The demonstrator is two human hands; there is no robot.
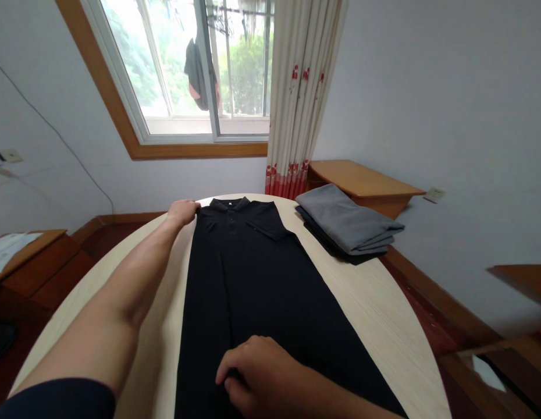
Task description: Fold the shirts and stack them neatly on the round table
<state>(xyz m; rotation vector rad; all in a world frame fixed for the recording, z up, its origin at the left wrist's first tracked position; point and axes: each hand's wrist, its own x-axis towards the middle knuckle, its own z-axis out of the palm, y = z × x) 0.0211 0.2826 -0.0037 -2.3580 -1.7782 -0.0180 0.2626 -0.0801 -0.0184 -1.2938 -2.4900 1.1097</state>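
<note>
Left hand (184, 212) pinching black shirt (264, 285) at shoulder; right hand (259, 372) half-curled over it, hold unclear.

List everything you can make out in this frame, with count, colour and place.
polo shirt: 1, black, spread on the table
folded clothes: 1 stack, grey over dark, table's far right
table: 1, pale wood, centre
window: 1, silver frame, brown trim, far wall
hanging dark item: 1, black, seen through the window
curtain: 1, white with red, right of the window
wooden furniture: 3 visible pieces, brown, behind the stack and at both sides
wall plates: 2, whitish, left and right walls
cable: 1, grey, left wall
left hand: 1, bare, at the shirt's far left corner
right hand: 1, bare, fingers curled, over the shirt's near part
sleeve: 1, navy, left arm
</note>
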